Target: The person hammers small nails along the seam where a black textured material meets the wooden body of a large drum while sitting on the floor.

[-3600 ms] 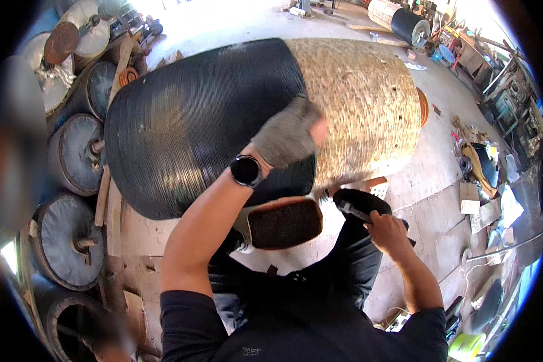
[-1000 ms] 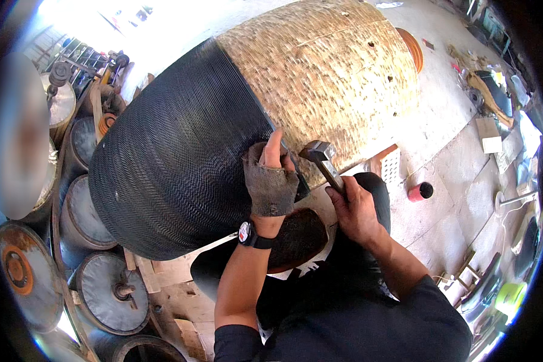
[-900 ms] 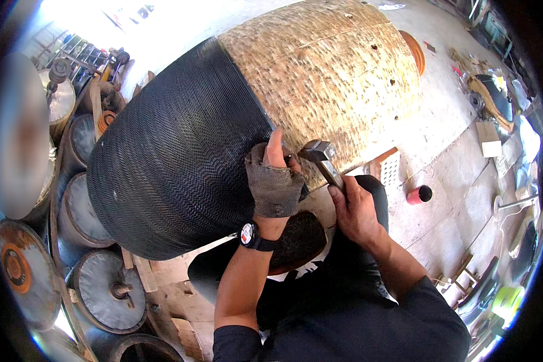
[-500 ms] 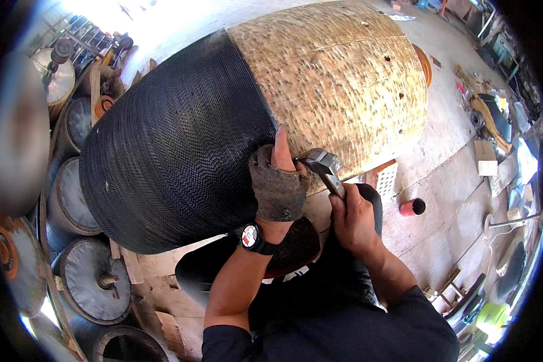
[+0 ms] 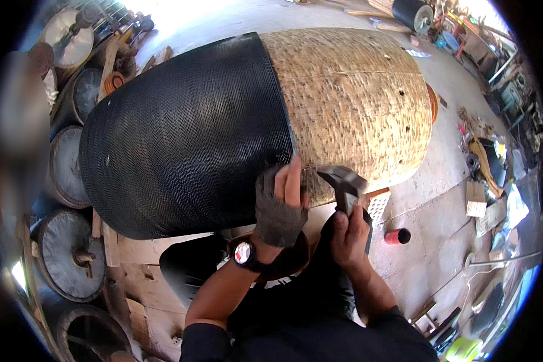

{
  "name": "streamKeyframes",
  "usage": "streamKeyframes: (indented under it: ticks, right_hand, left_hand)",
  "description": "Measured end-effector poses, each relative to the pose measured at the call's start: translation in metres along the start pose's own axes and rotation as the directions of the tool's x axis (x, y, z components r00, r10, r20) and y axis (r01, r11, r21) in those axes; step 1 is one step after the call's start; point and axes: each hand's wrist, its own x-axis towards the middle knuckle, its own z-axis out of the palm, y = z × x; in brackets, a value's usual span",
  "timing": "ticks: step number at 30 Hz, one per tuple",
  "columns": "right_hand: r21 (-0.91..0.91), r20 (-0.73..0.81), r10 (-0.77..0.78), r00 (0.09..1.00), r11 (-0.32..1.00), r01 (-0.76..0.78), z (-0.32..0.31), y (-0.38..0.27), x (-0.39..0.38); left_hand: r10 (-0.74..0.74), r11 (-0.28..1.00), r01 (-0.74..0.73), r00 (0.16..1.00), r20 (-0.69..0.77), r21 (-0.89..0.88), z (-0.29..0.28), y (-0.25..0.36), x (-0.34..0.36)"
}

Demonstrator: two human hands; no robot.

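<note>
A large roller lies across the space before me. Its left part is wound with black ridged toothed strip (image 5: 187,139); its right part is bare pitted tan wood (image 5: 356,108). My left hand (image 5: 280,208), in a grey fingerless glove, rests at the border between them. Its fingers reach up along the edge of the winding and its thumb is tucked to the right; what they pinch is hidden. Just right of it, my right hand (image 5: 350,238) is closed round the handle of a hammer (image 5: 346,183), whose metal head hangs beside the wood, apart from my left fingers.
Several round-ended drums (image 5: 72,256) stand along the left. A red cup-like container (image 5: 397,236) is on the floor to the right, near a white perforated block (image 5: 377,205). Cardboard (image 5: 476,199) and clutter line the far right.
The view has shifted, so the roller sits lower and further right. The hammer head has moved away from my left hand, and my left fingers have straightened somewhat along the edge.
</note>
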Motion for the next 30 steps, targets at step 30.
streamKeyframes:
  ticks: [30]
  right_hand:
    - [0.192, -0.038, 0.05, 0.998, 0.98, -0.041, 0.013, -0.002, -0.008]
  left_hand:
    - [0.191, 0.951, -0.295, 0.801, 0.567, 0.097, 0.005, -0.01, -0.122]
